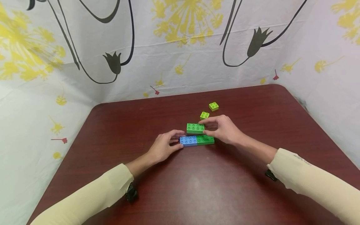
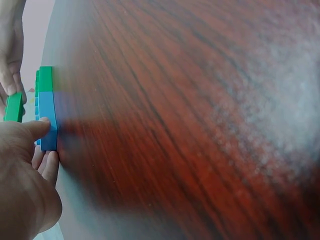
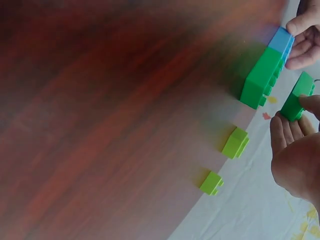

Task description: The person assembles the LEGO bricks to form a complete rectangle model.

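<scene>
Blue brick (image 1: 187,141), one, eight studs on top; on the desk (image 1: 157,193), at the centre of the head frame; left end pinched between thumb and fingers of the left hand (image 1: 164,146), which reaches in from the lower left of the frame; lower green brick (image 1: 206,140), one, on the desk, end to end with the blue brick and touching it, right of it in the head frame; held green brick (image 1: 195,128), one, eight studs on top, raised clear of the row and apart from it, just above it in the head frame; right end gripped between thumb and fingers of the right hand (image 1: 225,130), which enters from the lower right; nearer lime brick (image 1: 204,115), one, four studs, just above the right hand's fingers in the head frame; farther lime brick (image 1: 213,106), one, four studs, a little higher and to the right, apart from the first; pale sleeves, two, at lower left and lower right; white cloth (image 1: 168,72), printed with yellow and red flowers and dark stems, across the top of the frame
</scene>
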`<state>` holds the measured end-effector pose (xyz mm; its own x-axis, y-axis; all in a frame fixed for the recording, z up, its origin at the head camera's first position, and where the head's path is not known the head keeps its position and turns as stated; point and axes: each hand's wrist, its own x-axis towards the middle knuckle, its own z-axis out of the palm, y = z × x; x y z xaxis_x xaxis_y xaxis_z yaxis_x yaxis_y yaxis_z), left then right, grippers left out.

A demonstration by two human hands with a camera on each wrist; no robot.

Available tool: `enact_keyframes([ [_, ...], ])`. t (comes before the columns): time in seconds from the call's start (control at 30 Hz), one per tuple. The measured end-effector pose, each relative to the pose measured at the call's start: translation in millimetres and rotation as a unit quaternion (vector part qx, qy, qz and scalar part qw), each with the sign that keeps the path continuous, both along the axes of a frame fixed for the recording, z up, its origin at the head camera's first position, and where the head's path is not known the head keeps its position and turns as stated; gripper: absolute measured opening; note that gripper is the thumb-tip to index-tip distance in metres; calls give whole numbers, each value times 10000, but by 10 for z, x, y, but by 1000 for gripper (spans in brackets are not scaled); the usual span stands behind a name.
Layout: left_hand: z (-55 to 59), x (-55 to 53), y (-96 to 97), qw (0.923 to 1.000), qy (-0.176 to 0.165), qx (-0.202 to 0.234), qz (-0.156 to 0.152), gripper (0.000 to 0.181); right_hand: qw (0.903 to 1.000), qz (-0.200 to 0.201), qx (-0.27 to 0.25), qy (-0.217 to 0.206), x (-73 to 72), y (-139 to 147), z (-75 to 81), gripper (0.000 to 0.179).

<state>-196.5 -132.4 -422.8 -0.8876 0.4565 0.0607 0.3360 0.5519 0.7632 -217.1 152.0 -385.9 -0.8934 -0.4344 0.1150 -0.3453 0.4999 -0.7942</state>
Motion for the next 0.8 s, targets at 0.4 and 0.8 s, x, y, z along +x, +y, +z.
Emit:
enact_keyframes([
  [0.4,4,-6,8,10000,-20,21,-27,53,9997,143,156,-100,144,-1,-47,40],
  [0.8,9,-8,10,10000,-36,-11,-16,55,9992,193,341,-37,151,17,-83,38],
])
